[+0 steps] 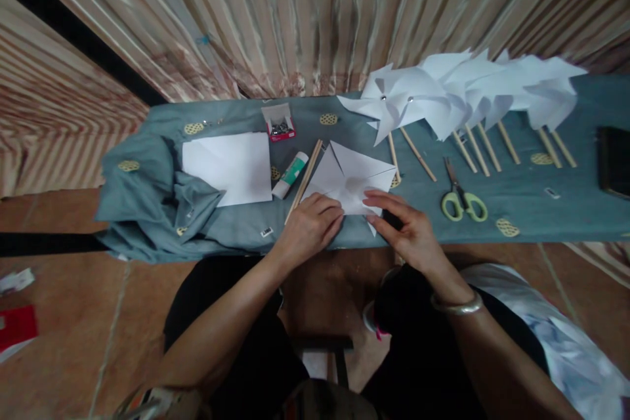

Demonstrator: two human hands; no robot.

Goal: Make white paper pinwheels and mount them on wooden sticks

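Observation:
A white square sheet of paper [357, 170] with slits cut in from its corners lies in front of me on the cloth-covered table. My left hand [315, 218], fingers curled together, presses on its near left edge. At the near right edge, my right hand [406, 226] has the paper between thumb and fingers. A small paper flap shows below that edge. Thin wooden sticks [306, 177] lie just left of the sheet, partly behind my left hand. Next to them is a green and white glue stick [290, 175].
White paper pinwheels [418, 95] on sticks lie at the back right. Green-handled scissors [462, 200] rest in front of them. Left of the glue stick is a paper stack [229, 167], with an open box of metal pins [280, 125] behind. A dark object [614, 161] lies far right.

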